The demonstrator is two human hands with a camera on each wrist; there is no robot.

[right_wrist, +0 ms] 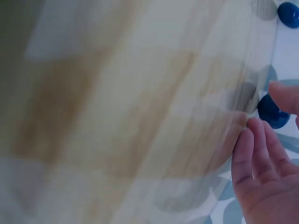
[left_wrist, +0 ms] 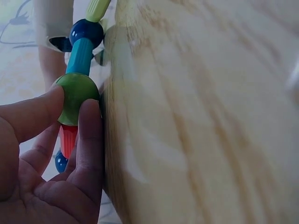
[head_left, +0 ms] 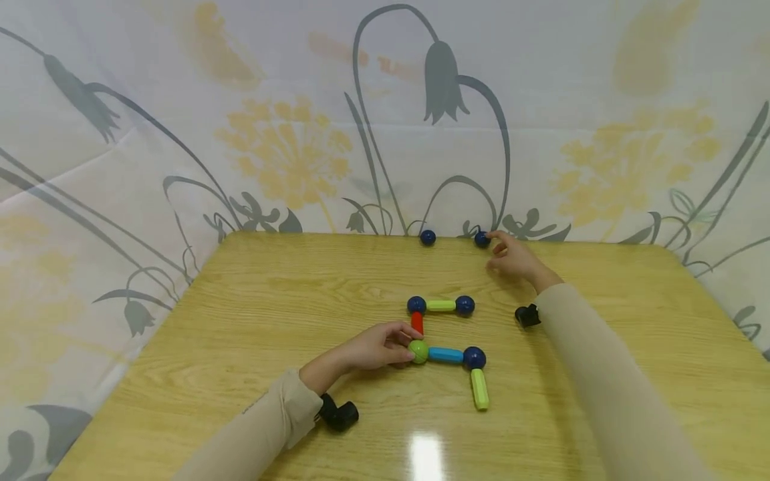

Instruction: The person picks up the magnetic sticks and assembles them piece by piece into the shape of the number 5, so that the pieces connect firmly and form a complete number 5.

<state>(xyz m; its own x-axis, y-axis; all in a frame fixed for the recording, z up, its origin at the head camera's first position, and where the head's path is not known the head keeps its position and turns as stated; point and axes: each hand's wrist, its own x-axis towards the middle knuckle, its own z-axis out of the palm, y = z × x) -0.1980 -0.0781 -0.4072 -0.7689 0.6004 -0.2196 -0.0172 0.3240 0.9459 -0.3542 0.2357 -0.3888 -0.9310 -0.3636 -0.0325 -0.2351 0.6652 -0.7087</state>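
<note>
My left hand (head_left: 375,347) pinches a green ball (head_left: 419,351) between thumb and fingers, which the left wrist view also shows. From that ball a red stick (head_left: 417,324) leads to a dark blue ball (head_left: 416,305), joined by a yellow-green stick (head_left: 441,305) to another blue ball (head_left: 465,306). A blue stick (head_left: 446,355) links the green ball to a blue ball (head_left: 474,358) with a yellow-green stick (head_left: 479,390) at its near side. At the table's back edge, my right hand (head_left: 515,258) reaches a loose blue ball (right_wrist: 273,112), its fingers fairly straight and its thumb apart from them.
A second loose blue ball (head_left: 428,238) lies at the back edge, left of the right hand. Behind the wooden table (head_left: 271,300) hangs a flower-patterned cloth (head_left: 385,167). Black wrist cameras (head_left: 339,414) are worn on both arms.
</note>
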